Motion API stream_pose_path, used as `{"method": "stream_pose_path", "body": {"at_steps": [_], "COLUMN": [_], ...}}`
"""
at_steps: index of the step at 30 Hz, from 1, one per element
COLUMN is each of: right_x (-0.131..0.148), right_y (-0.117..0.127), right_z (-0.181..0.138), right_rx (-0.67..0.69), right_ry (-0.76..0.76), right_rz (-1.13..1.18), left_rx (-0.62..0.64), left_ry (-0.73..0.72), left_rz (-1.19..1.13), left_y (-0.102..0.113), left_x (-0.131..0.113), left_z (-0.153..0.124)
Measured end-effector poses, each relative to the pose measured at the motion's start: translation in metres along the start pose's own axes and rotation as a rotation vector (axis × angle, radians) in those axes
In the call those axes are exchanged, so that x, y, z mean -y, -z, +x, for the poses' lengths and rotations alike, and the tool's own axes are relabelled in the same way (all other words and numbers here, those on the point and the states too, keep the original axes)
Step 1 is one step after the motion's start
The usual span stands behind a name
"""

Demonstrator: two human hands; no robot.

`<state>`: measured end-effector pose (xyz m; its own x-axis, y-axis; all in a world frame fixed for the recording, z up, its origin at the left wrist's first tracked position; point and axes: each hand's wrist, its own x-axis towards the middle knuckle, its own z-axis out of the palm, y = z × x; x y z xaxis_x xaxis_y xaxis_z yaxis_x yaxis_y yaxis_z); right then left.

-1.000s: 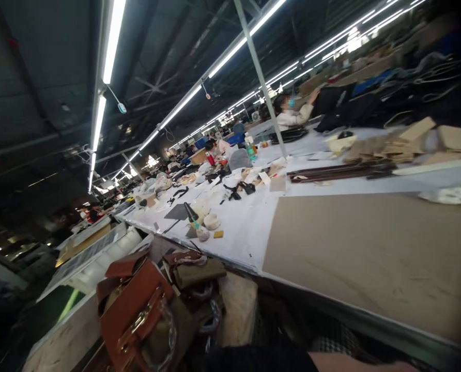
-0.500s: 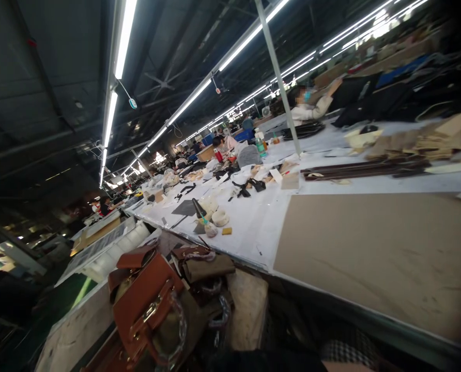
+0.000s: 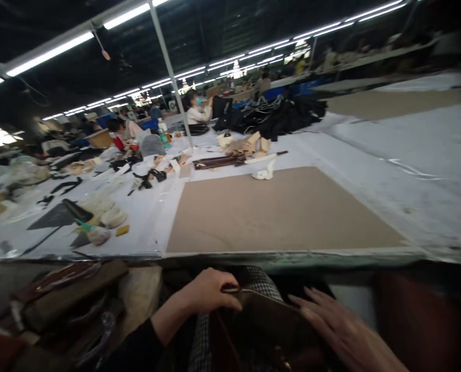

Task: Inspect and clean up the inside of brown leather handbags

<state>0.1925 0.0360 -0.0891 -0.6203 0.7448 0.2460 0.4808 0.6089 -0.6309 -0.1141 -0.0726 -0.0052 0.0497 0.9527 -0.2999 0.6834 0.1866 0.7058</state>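
A dark brown-olive bag [image 3: 273, 325] rests on my lap, below the table's front edge, its upper rim facing the table. My left hand [image 3: 211, 290] pinches this rim at its left corner, thumb and fingers closed over it. On the right side of the bag, my right hand [image 3: 341, 325] lies with its fingers stretched out and slightly blurred. Checked black-and-white cloth [image 3: 259, 279] shows behind and beside the bag. The lower part of the bag runs out of view and is dim.
A beige board [image 3: 277, 212] lies on the white table [image 3: 416, 181]. Left on it are a glue pot with a green-tipped brush [image 3: 97, 235] and a yellow block [image 3: 122, 230]. Several brown bags [image 3: 75, 294] are piled at my left. Two people sit across the table.
The view has swung right and levelled, from the bag pile to the board. Both my hands and the dark bag on my lap have come into view.
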Motion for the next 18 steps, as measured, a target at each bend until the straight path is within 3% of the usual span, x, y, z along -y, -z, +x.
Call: {"method": "stream_pose_path", "body": {"at_steps": [2,4,6,9,12,18], "right_x": [0.012,0.038,0.067,0.094,0.096,0.085], "right_y": [0.006,0.0,-0.012,-0.026,-0.027,-0.018], "right_z": [0.004,0.013,0.024,0.037,0.049,0.063], "right_rx": [-0.05,-0.084,0.051,0.279,0.398,0.51], "right_ry": [0.051,0.134,0.197,0.12,0.047,0.05], "right_rz": [-0.203,-0.249,-0.131,-0.015,0.006,0.181], "left_rx": [0.002,0.006,0.011,0.02,0.03,0.048], "left_ry": [-0.01,-0.01,0.0,0.017,0.026,0.005], "left_rz": [-0.023,-0.036,-0.045,-0.06,-0.077,-0.091], "left_y": [-0.002,-0.004,-0.006,-0.007,-0.008,-0.008], "left_x": [0.0,-0.003,-0.005,-0.003,0.0,-0.001], "left_z": [-0.003,-0.005,-0.005,-0.006,-0.009,-0.012]}}
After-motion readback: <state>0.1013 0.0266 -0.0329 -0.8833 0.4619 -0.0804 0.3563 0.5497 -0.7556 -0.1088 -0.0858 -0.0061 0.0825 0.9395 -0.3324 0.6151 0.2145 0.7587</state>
